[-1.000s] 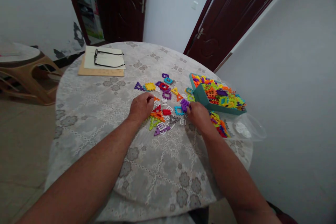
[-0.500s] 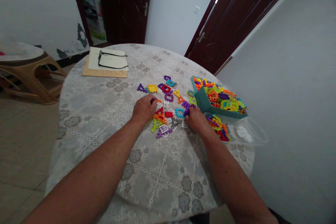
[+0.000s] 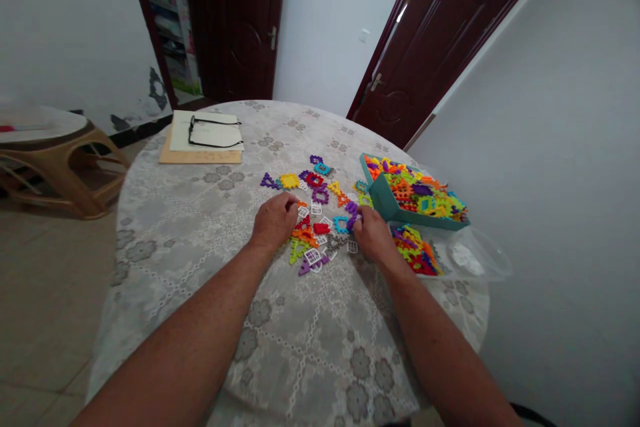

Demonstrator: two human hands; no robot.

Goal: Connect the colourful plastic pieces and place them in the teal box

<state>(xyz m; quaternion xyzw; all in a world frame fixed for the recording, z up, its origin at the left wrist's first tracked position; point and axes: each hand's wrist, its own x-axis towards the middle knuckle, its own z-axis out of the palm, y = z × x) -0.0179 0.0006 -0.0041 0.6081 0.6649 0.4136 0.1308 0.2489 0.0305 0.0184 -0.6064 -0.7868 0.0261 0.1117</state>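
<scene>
My left hand (image 3: 275, 221) rests at the left side of a pile of plastic building pieces, fingers curled together. An orange bit (image 3: 302, 204) shows at its fingertips, and whether they grip it I cannot tell. My right hand (image 3: 373, 233) pinches a purple notched building piece (image 3: 351, 210) at the right side of the pile. Just left of it lies a light-blue square frame piece (image 3: 341, 224). Between the hands are a red piece (image 3: 321, 228), white window-grid pieces (image 3: 316, 209) and orange and green triangles. A yellow square piece (image 3: 289, 180) lies beyond my left hand.
A teal box (image 3: 385, 197) heaped with colourful pieces stands at the right. Beside it is a clear plastic container (image 3: 465, 267) with more pieces. Eyeglasses (image 3: 192, 130) lie on paper (image 3: 215, 137) at the far left of the round table (image 3: 200, 213).
The view has tilted slightly, so the table sits lower in the picture. My right hand still holds the purple piece, now turned a little; my left hand has barely moved.
</scene>
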